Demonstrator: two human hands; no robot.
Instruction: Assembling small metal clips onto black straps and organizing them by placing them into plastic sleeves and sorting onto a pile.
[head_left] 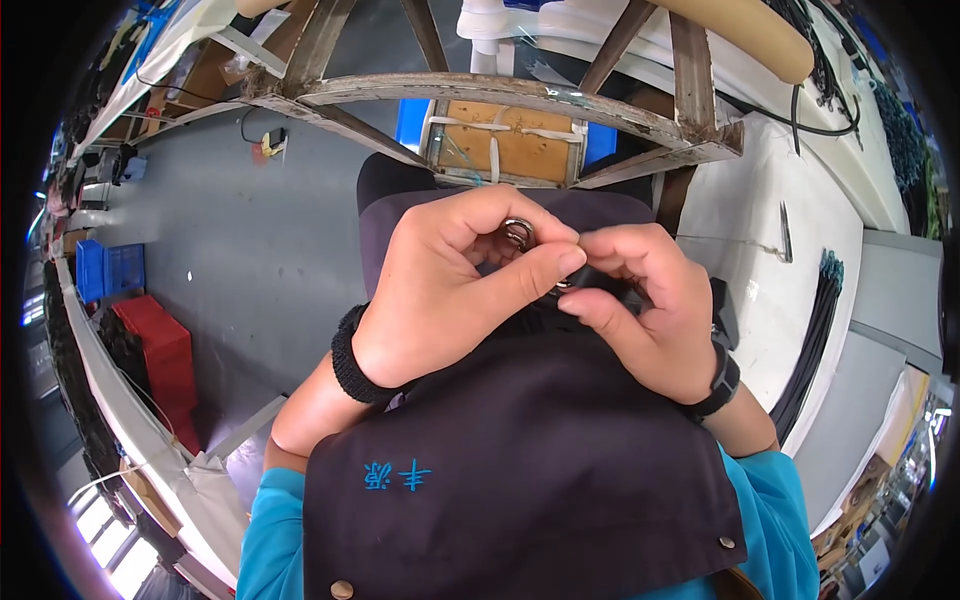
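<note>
Both of my hands meet in front of my dark apron, fingertips almost touching. My left hand (470, 270) is closed, thumb and forefinger pinched together, with a shiny metal ring (518, 232) curled inside the fingers. My right hand (650, 305) is also closed, its thumb and fingers around a dark piece (603, 283) whose kind I cannot make out. Another glint of metal shows between the two thumbs. The fingers hide most of what is held, and whether the ring and the dark piece are joined I cannot tell.
To the right, a white-covered table (740, 190) carries a pair of pointed metal snips (785, 235) and a bundle of black cords (812, 335) with teal ends. A metal frame (500, 92) crosses ahead. Red box (165, 360) and blue crates (108, 270) stand left.
</note>
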